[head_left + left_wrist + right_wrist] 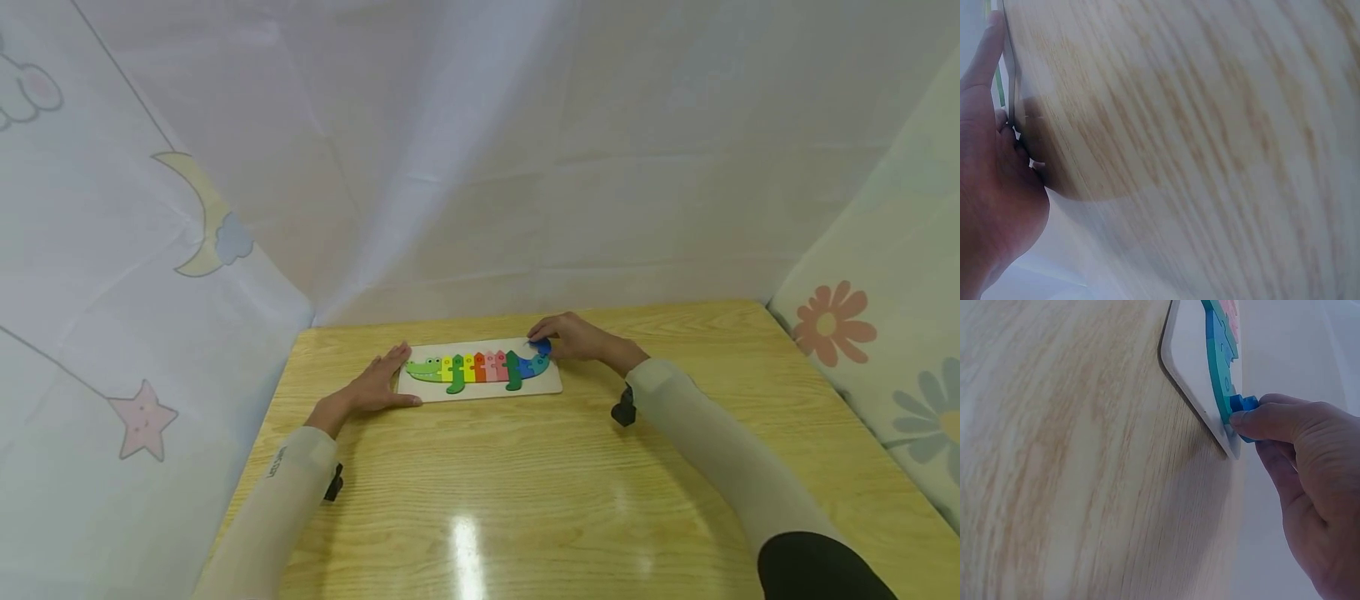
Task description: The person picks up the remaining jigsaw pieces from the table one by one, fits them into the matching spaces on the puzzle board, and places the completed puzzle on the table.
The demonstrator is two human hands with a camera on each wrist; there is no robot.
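Observation:
A white wooden puzzle board (551,385) with a colourful crocodile made of interlocking pieces lies on the table. My right hand (576,337) is at the board's back right corner and pinches a dark blue puzzle piece (1249,407) between thumb and fingers. That piece is at the tail end, just above the blue-green tail piece (1219,369); whether it touches the board cannot be made out. At the board's left end rests my left hand (372,385), fingers stretched along the left edge and thumb at the front edge. In the left wrist view the board's underside is mostly hidden.
The board lies near the back of the wooden table (480,475). Behind it hangs a pale cloth wall (480,208), with printed cloth panels at both sides. A black strap mount (623,410) is on the right wrist.

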